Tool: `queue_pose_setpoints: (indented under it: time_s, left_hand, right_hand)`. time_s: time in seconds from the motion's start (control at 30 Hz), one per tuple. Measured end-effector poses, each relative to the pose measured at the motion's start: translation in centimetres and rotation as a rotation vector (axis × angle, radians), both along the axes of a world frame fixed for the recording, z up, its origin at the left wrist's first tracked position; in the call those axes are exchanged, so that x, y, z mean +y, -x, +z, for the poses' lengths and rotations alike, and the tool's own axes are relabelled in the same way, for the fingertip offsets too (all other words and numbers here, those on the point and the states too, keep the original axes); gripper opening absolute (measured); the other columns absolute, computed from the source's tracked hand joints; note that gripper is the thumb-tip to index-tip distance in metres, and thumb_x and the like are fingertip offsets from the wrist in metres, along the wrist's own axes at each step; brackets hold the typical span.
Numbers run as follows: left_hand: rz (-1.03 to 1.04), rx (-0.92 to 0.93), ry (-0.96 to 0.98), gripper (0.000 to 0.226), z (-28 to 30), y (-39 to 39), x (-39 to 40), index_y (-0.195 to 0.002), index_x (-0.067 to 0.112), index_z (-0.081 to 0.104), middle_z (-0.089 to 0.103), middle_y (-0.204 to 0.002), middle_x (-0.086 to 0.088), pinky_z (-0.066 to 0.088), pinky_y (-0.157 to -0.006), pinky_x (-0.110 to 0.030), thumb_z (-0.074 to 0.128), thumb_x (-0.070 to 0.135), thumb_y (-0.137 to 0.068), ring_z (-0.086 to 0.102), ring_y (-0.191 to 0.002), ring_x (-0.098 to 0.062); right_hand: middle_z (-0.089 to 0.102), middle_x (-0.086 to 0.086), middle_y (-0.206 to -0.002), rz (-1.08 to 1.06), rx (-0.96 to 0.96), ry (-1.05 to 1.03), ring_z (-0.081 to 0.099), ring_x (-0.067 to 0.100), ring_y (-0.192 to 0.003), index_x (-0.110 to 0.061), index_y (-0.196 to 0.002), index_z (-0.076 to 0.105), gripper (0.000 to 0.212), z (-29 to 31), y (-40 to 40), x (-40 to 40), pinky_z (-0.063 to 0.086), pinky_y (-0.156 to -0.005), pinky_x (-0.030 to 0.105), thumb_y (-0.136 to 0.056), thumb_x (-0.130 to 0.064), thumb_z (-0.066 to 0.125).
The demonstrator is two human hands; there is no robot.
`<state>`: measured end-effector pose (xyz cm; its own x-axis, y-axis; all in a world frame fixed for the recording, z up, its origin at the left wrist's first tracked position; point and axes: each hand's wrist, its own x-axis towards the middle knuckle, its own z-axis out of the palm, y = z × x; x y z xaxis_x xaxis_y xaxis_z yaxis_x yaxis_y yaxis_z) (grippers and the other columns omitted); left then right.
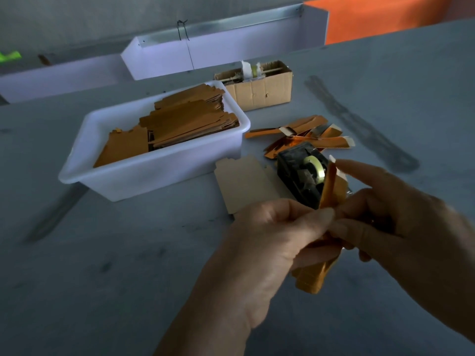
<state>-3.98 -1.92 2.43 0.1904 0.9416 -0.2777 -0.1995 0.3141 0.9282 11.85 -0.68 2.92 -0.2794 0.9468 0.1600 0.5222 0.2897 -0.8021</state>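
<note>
Both hands hold one orange-gold folded cardboard piece [312, 276] upright above the grey table. My left hand [267, 242] grips its lower part, thumb and fingers pinching near the middle. My right hand [401, 214] pinches the upper flap, its forefinger stretched out over the top end. Just behind the piece stands a black tape dispenser [299, 176] with a roll of clear tape. A flat pale cardboard blank [244, 186] lies on the table left of the dispenser.
A white plastic tub [159, 170] holds several stacked orange cardboard blanks. Folded orange pieces [308, 134] lie in a heap behind the dispenser. A small brown carton [259, 93] stands farther back, and a white metal tray [223, 50] runs along the wall.
</note>
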Motion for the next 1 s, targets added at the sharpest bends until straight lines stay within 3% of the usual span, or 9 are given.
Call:
queue_pose_setpoints:
  time_s: [0.07,0.17,0.3,0.47,0.57,0.67,0.73,0.87,1.0]
  left_hand:
    - [0.056,0.054,-0.009,0.012,-0.2,-0.3,-0.2,-0.080,0.010,0.071,0.076,-0.080,-0.006,0.058,-0.068,-0.024,0.065,0.019,-0.086,0.075,-0.078,-0.020]
    - [0.094,0.125,-0.057,0.023,-0.4,-0.6,-0.5,-0.072,0.017,0.071,0.075,-0.073,-0.004,0.056,-0.061,-0.021,0.060,0.016,-0.092,0.074,-0.073,-0.020]
    - [0.168,0.268,-0.145,0.024,-0.5,-1.2,-0.9,-0.073,0.016,0.070,0.074,-0.070,-0.002,0.060,-0.062,-0.030,0.058,0.018,-0.094,0.074,-0.068,-0.016]
    - [0.217,0.332,-0.239,0.022,-0.2,-1.8,-1.5,-0.074,0.014,0.068,0.073,-0.066,-0.002,0.052,-0.053,-0.017,0.058,0.013,-0.093,0.071,-0.062,-0.010]
    - [0.265,0.476,-0.365,0.021,-0.4,-2.1,-2.0,-0.075,0.019,0.067,0.071,-0.065,0.004,0.053,-0.054,-0.021,0.058,0.016,-0.093,0.068,-0.059,-0.004]
    - [0.309,0.528,-0.451,0.015,-0.2,-1.9,-2.3,-0.079,0.022,0.066,0.071,-0.066,0.007,0.058,-0.060,-0.031,0.058,0.022,-0.092,0.069,-0.062,-0.006]
    - [0.324,0.522,-0.479,0.011,0.2,-1.6,-2.5,-0.082,0.024,0.066,0.071,-0.066,0.007,0.058,-0.059,-0.030,0.057,0.025,-0.089,0.070,-0.062,-0.006]
    - [0.330,0.485,-0.451,0.017,0.9,-0.5,-2.7,-0.078,0.016,0.067,0.073,-0.068,0.002,0.060,-0.063,-0.035,0.061,0.020,-0.093,0.072,-0.064,-0.011]
    - [0.281,0.407,-0.360,0.016,1.4,0.4,-2.6,-0.079,0.014,0.066,0.074,-0.072,0.001,0.060,-0.058,-0.027,0.058,0.018,-0.092,0.073,-0.065,-0.010]
  right_hand:
    - [0.064,-0.035,-0.074,-0.035,-0.034,-0.021,0.061,-0.008,-0.064,-0.064,-0.105,0.037,0.049,0.1,0.2,-0.2,0.041,-0.054,0.019,-0.059,-0.059,0.055]
    - [0.062,-0.038,-0.075,-0.061,-0.052,-0.043,0.059,-0.012,-0.070,-0.063,-0.099,0.039,0.045,0.3,0.5,-0.5,0.040,-0.058,0.019,-0.063,-0.045,0.060]
    - [0.062,-0.037,-0.075,-0.087,-0.063,-0.045,0.060,-0.012,-0.068,-0.060,-0.097,0.041,0.042,0.3,0.8,-0.7,0.042,-0.057,0.019,-0.063,-0.042,0.060]
    - [0.058,-0.043,-0.080,-0.141,-0.158,-0.098,0.057,-0.015,-0.075,-0.052,-0.106,0.041,0.048,0.2,1.2,-0.8,0.037,-0.053,0.015,-0.065,-0.038,0.062]
    - [0.063,-0.032,-0.071,-0.196,-0.192,-0.125,0.059,-0.003,-0.052,-0.040,-0.112,0.052,0.050,0.1,1.3,-0.8,0.037,-0.050,0.015,-0.064,-0.037,0.067]
    - [0.060,-0.039,-0.083,-0.209,-0.169,-0.151,0.058,-0.004,-0.051,-0.044,-0.108,0.047,0.050,0.4,1.6,-0.8,0.045,-0.049,0.023,-0.061,-0.047,0.064]
    - [0.059,-0.040,-0.086,-0.198,-0.150,-0.171,0.061,0.001,-0.053,-0.046,-0.111,0.043,0.055,0.7,1.8,-0.6,0.049,-0.050,0.029,-0.059,-0.061,0.056]
    - [0.061,-0.013,-0.071,-0.224,-0.124,-0.177,0.053,0.006,-0.044,-0.042,-0.115,0.044,0.074,1.2,1.6,-0.1,0.049,-0.047,0.036,-0.054,-0.082,0.058]
    - [0.068,-0.026,-0.080,-0.051,0.047,-0.023,0.066,0.000,-0.068,-0.050,-0.093,0.062,0.051,1.3,1.8,0.3,0.052,-0.050,0.030,-0.051,-0.079,0.062]
